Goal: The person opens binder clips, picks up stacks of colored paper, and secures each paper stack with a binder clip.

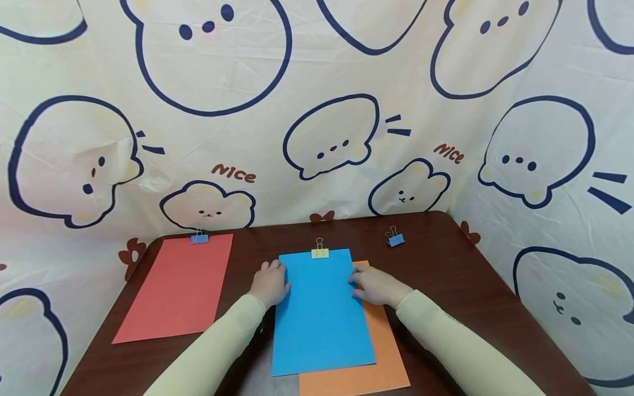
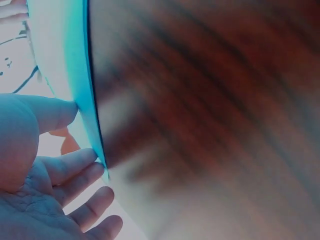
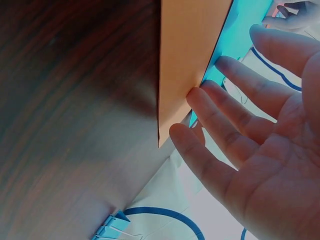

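Observation:
A blue sheet of paper (image 1: 319, 313) lies on the dark table with a pale yellow binder clip (image 1: 320, 253) at its top edge. Partly beneath it, an orange sheet (image 1: 388, 352) sticks out at the right and bottom. My left hand (image 1: 269, 283) touches the blue sheet's left edge, thumb and fingertips against it in the left wrist view. On the other side, my right hand (image 1: 377, 284) reaches over the orange sheet, its loosely spread fingertips at the blue sheet's right edge.
A red sheet (image 1: 180, 291) with a blue binder clip (image 1: 200, 238) at its top lies to the left. Another blue binder clip (image 1: 395, 240) sits loose at the back right of the wooden table (image 1: 446, 275). Patterned cloth (image 1: 317, 71) hangs behind and at both sides.

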Demonstrator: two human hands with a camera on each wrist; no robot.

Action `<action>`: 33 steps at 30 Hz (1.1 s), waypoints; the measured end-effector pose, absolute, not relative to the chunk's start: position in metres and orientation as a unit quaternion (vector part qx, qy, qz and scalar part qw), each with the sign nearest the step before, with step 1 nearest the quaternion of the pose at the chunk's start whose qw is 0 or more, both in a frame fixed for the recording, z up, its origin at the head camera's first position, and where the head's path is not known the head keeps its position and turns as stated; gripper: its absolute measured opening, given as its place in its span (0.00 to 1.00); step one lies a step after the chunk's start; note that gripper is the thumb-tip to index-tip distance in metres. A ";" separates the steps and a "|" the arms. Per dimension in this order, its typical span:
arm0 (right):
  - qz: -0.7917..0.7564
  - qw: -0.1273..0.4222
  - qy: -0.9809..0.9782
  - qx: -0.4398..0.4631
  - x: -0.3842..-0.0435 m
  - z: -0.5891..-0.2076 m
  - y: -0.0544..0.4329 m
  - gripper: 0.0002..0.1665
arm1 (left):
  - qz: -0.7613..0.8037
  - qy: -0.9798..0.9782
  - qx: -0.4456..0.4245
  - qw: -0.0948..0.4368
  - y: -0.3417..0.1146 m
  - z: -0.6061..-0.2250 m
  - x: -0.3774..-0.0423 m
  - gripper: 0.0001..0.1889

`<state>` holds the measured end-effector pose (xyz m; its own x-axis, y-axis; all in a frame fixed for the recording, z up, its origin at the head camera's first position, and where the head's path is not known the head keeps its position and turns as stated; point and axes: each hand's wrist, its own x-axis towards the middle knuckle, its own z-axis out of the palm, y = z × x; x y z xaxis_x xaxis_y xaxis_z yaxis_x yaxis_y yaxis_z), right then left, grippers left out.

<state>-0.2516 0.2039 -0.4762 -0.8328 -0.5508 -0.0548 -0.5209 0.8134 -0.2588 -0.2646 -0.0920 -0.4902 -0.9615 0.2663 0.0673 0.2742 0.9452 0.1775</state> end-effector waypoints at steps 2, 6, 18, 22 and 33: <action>-0.119 0.066 0.950 -0.280 -0.252 -0.476 0.203 0.17 | -0.082 -0.986 -0.144 0.018 -0.092 -0.489 -0.263 0.27; -0.120 0.066 0.951 -0.277 -0.252 -0.475 0.203 0.17 | -0.061 -0.986 -0.157 0.009 -0.091 -0.487 -0.258 0.30; -0.119 0.059 0.951 -0.279 -0.253 -0.480 0.204 0.17 | -0.049 -0.978 -0.200 -0.026 -0.076 -0.473 -0.235 0.42; -0.122 0.061 0.951 -0.279 -0.253 -0.479 0.204 0.17 | -0.061 -0.977 -0.203 -0.032 -0.073 -0.475 -0.230 0.43; -0.127 0.065 0.952 -0.272 -0.252 -0.480 0.204 0.18 | -0.075 -0.976 -0.197 -0.054 -0.068 -0.478 -0.220 0.53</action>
